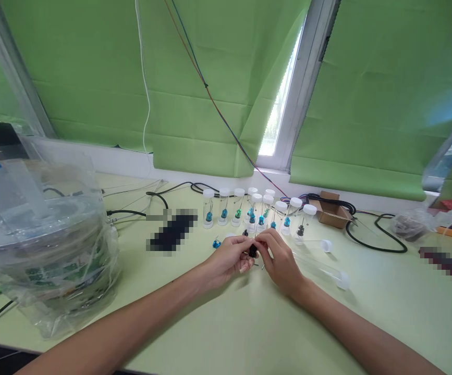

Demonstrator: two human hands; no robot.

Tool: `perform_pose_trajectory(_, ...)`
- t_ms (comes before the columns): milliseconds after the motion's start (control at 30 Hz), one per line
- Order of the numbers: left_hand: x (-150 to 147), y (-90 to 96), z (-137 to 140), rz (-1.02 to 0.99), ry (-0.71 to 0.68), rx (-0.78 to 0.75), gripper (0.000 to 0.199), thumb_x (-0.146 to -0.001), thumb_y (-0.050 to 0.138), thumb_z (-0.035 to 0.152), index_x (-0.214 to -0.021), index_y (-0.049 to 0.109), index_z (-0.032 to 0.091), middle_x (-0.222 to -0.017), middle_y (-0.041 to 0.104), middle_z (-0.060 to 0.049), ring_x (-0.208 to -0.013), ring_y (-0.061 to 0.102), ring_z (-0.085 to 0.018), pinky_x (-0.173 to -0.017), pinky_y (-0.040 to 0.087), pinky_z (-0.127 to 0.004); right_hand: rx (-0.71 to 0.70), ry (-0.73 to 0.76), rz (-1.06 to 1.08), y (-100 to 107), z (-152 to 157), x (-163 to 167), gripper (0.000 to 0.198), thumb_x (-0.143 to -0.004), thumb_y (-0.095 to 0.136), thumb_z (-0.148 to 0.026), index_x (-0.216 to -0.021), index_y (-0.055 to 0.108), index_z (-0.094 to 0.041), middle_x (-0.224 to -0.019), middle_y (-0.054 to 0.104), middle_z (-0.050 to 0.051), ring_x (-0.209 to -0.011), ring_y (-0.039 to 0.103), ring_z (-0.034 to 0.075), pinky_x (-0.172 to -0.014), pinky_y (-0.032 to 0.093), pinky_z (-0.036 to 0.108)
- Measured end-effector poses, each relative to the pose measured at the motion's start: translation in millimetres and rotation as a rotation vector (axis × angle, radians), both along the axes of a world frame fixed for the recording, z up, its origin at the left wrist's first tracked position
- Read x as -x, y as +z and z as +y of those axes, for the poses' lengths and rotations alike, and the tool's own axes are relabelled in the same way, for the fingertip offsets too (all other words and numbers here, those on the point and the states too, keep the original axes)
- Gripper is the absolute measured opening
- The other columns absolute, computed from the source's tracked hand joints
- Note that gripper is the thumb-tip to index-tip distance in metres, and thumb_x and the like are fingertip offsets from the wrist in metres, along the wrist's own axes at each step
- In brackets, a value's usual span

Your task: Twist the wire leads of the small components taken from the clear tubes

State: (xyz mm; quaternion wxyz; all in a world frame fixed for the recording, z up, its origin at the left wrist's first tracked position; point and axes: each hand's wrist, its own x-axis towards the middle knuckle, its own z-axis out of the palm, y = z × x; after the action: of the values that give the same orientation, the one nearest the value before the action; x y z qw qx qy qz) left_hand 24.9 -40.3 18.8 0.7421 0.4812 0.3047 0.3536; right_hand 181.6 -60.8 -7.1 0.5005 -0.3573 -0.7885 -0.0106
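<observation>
Over the middle of the table, my left hand [228,260] holds a small black part [253,251] in its fingertips. My right hand [280,255] pinches at the same part from the other side, its fingers closed. A thin metal rod seems to rise from the part, but the fingers partly hide it. Just behind the hands stand several clear tubes [224,208] with white caps, each with a small blue, green or dark piece and thin rods inside. A loose blue piece [217,243] lies to the left of my left hand. Another dark piece [245,233] is just behind the fingers.
A clear tube [319,268] lies on its side right of my right hand, near a white cap [326,246]. A plastic-wrapped spool [41,239] fills the left side. Black cables [378,249] and a cardboard box [332,211] are at the back, below green blinds [210,130].
</observation>
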Motion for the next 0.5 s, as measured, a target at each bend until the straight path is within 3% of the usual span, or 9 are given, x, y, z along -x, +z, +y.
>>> perform_pose_trajectory(500, -1.7, 1.4, -2.3, -0.013, 0.017, 0.039, 0.02, -0.087, 0.053, 0.022, -0.071, 0.058, 0.011, -0.068, 0.056, -0.005, -0.044, 0.047, -0.004, -0.038, 0.032, -0.014, 0.011, 0.007, 0.002, -0.3, 0.3, 0.3, 0.012, -0.096, 0.042, -0.013, -0.092, 0.051, -0.02, -0.087, 0.051, 0.005, -0.081, 0.05, 0.017, -0.072, 0.044, 0.032)
